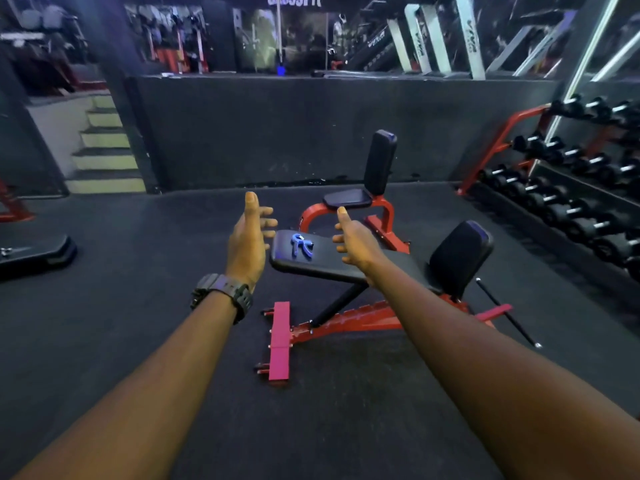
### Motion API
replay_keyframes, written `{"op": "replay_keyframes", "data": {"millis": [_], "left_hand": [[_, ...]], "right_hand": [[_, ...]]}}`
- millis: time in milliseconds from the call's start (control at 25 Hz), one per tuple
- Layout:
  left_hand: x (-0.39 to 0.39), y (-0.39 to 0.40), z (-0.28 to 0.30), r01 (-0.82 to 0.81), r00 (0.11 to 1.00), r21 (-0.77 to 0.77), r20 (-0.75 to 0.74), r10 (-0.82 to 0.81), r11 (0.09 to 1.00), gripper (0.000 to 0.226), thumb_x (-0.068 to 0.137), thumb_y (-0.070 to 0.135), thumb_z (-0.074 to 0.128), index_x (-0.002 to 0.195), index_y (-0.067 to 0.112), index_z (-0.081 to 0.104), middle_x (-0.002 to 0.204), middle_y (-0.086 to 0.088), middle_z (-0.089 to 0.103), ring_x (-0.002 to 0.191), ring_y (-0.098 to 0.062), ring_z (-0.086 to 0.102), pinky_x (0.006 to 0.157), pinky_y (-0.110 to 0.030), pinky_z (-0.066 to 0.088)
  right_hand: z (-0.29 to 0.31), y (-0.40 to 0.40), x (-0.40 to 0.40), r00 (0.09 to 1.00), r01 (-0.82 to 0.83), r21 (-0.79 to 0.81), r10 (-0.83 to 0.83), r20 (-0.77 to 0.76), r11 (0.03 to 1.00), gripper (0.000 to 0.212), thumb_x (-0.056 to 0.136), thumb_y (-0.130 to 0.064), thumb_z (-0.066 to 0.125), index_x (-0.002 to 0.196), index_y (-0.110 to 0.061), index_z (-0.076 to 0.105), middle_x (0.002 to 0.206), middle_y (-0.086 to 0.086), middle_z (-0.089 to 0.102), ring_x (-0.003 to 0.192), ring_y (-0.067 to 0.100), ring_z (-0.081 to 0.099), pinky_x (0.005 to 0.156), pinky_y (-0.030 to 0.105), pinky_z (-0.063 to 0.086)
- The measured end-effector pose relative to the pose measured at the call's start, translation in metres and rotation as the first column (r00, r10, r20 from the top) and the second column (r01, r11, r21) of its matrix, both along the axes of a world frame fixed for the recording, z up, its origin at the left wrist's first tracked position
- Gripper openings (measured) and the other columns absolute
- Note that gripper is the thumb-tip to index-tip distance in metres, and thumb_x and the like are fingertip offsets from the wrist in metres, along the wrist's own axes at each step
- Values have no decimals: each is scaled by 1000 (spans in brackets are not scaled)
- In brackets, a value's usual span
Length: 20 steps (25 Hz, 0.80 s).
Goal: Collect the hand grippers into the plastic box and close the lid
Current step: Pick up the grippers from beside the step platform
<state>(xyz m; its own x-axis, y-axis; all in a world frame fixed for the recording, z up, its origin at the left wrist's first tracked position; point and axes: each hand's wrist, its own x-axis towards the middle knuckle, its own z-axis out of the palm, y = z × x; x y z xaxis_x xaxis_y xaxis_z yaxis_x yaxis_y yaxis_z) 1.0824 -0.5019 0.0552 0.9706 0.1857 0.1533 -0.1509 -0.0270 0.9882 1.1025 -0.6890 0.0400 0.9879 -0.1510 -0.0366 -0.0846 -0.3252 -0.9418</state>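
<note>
I see dark rubber gym floor (138,341), red rack of black dumbbells (568,188) at right. Blue hand grippers (302,245) lie on black padded bench seat (346,265). My left hand (248,242) and right hand (356,242) both spread, empty, either side of them.

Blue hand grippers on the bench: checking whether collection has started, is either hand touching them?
Apart. The head view shows the blue hand grippers on the bench pad, with pad visible between them and the left hand and right hand.
</note>
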Motion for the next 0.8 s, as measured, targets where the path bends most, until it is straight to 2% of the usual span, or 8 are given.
{"op": "replay_keyframes", "data": {"millis": [160,240,360,520,640,720,800], "left_hand": [[108,26,-12,44,998,12,-45,-44,999,76,81,75,24,112,19,65,111,-8,68,96,-20,62,85,-38,48],[159,38,-17,57,996,22,-68,-55,998,76,82,75,24,112,19,65,111,-7,68,95,-19,63,83,-37,49],[223,49,-26,73,993,19,-95,-71,997,76,82,75,24,113,19,65,111,-7,68,95,-19,63,84,-38,49],[316,55,-52,72,989,21,-131,-68,997,75,79,78,26,111,21,65,110,-5,68,95,-18,63,84,-37,48],[385,46,-79,54,982,41,-181,-46,998,77,81,76,26,115,19,64,114,-7,68,99,-20,64,87,-38,49],[418,40,-94,51,974,41,-224,-41,998,78,81,75,25,116,18,64,113,-6,69,100,-21,65,86,-37,49],[456,35,-114,44,961,21,-274,-37,999,76,80,75,25,113,19,65,110,-5,69,97,-20,64,84,-37,49]], "right_hand": [[-20,27,96,997,50,-47,-52,-55,998,72,90,-74,30,106,-11,62,97,1,67,104,30,63,102,53,47],[-27,39,142,995,65,-54,-69,-74,996,76,90,-74,31,109,-7,62,96,3,67,98,27,62,100,53,48],[-43,51,203,994,70,-86,-77,-79,994,76,95,-68,33,115,0,59,107,15,69,102,30,63,97,51,48],[-84,61,302,989,52,-93,-64,-131,994,64,96,-65,36,103,-7,61,109,13,69,108,32,61,100,50,47],[-124,56,377,984,36,-68,-47,-174,997,52,96,-64,37,84,-17,56,109,12,69,110,33,61,100,50,46],[-147,54,410,979,13,-85,-31,-203,996,52,99,-60,36,75,-16,51,104,17,70,104,34,62,97,46,47],[-175,56,445,964,-17,-104,-11,-267,994,52,101,-57,36,68,-18,46,88,14,66,89,29,58,83,37,45]]}}
